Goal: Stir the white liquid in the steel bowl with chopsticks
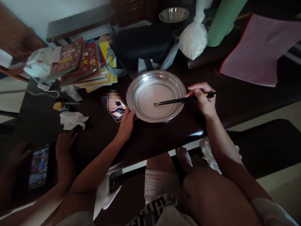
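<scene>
A wide metal basin [180, 84] stands on the dark table, with a whitish liquid [150, 95] in its bottom. My left hand [127, 124] grips the basin's near left rim, fingers closed on the edge. In my right hand [204, 99] is a pair of black chopsticks [181, 100], held over the right rim. Their tips reach down to the whitish liquid near the basin's middle. Just left of the basin, beside my left hand, lies a phone [118, 110] with its screen lit.
Books [87, 62] are stacked at the back left, near a black bag [142, 42]. Behind the basin are a knotted bag of white powder [194, 39], a green cylinder [223, 23] and a purple sheet [256, 53]. Another person's hands [66, 141] flank a tablet [39, 166] at left, below crumpled tissue [73, 120].
</scene>
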{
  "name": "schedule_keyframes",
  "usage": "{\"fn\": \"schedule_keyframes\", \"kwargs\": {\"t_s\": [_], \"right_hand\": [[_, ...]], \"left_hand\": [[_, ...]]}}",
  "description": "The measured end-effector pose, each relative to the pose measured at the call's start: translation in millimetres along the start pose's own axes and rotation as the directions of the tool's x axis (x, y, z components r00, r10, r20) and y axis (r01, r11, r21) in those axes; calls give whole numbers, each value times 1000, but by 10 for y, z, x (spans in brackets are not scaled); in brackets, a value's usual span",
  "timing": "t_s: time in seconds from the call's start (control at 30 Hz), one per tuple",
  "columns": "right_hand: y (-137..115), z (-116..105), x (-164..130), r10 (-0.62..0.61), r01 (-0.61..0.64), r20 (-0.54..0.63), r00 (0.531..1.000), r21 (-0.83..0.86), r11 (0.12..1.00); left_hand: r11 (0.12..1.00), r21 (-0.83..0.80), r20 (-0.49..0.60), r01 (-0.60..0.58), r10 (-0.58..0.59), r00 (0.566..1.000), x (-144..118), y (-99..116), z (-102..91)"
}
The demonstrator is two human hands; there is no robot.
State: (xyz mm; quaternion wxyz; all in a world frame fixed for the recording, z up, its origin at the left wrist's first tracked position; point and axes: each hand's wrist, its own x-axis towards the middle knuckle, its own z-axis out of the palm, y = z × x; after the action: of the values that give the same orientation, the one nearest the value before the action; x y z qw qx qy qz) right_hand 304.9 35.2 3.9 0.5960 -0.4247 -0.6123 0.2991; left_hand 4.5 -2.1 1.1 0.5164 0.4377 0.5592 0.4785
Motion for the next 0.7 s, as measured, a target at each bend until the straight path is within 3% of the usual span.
{"fn": "schedule_keyframes", "kwargs": {"t_s": [0.1, 0.27, 0.43, 0.6, 0.7], "right_hand": [[-11, 9, -1, -5, 8, 53, 999, -49, 999], [-1, -1, 3, -33, 33, -46, 998, -1, 999], [-28, 9, -4, 0, 4, 85, 996, -52, 999], [-14, 1, 5, -25, 24, -42, 999, -34, 999], [-17, 6, 2, 8, -7, 9, 1000, -8, 1000]], "left_hand": [[1000, 6, -2, 3, -3, 1000, 0, -1, 1], [1000, 24, 7, -3, 2, 1000, -9, 4, -4], [1000, 17, 0, 7, -7, 1000, -7, -5, -12], [1000, -16, 3, 16, -16, 1000, -2, 8, -8], [1000, 12, 8, -1, 1, 1000, 1, 8, -11]]}}
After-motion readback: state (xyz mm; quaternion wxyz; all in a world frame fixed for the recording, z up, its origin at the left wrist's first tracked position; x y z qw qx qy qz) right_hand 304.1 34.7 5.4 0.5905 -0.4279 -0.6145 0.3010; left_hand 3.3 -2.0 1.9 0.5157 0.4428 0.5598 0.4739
